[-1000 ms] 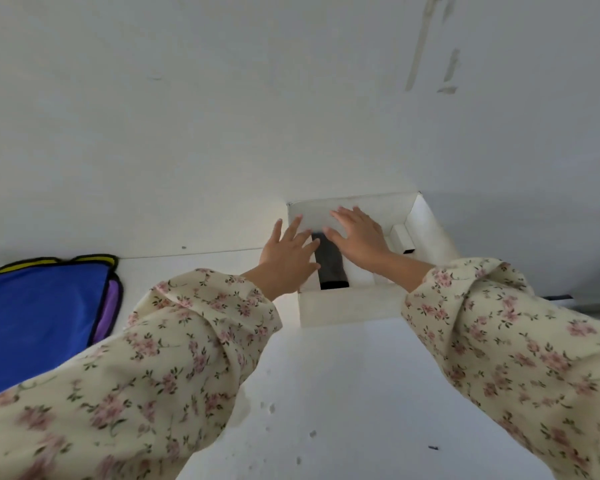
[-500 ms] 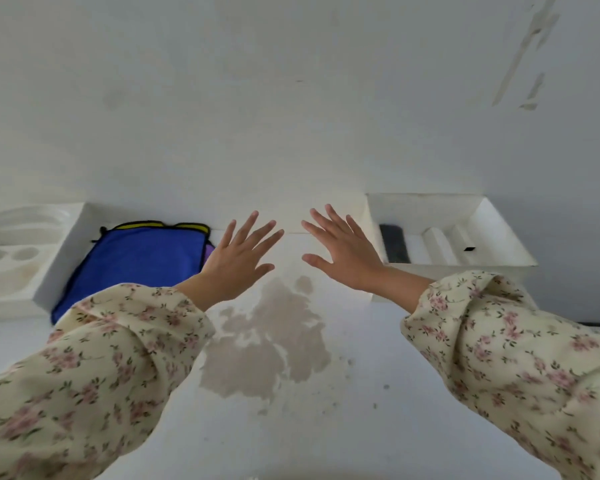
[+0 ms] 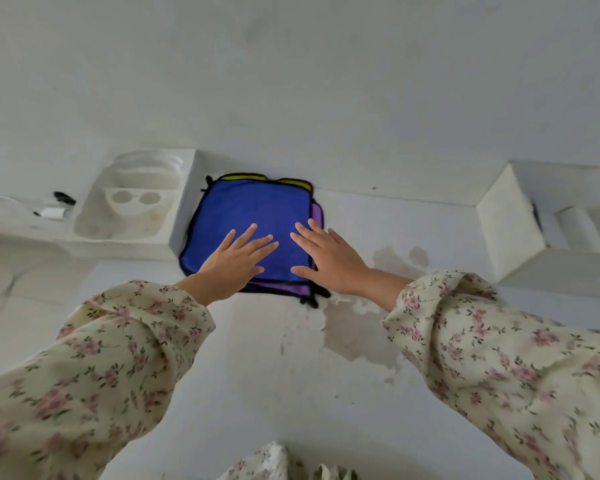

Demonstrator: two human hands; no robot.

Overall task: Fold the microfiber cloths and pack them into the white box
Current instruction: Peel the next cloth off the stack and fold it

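Both hands lie flat, fingers spread wide, holding nothing — left hand (image 3: 235, 260) and right hand (image 3: 329, 259) over the blue cloth (image 3: 253, 216) topping the cloth stack (image 3: 281, 289). At three o'clock, the white box (image 3: 510, 223) holds pale rolls (image 3: 577, 226); at nine, a moulded tray (image 3: 136, 206).

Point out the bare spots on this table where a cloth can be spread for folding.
Bare table lies between the two sleeves, near side of the cloth stack; a stain marks its right part. More room runs between the stack and the white box. Left is crowded: the moulded tray butts the stack, under both hands.
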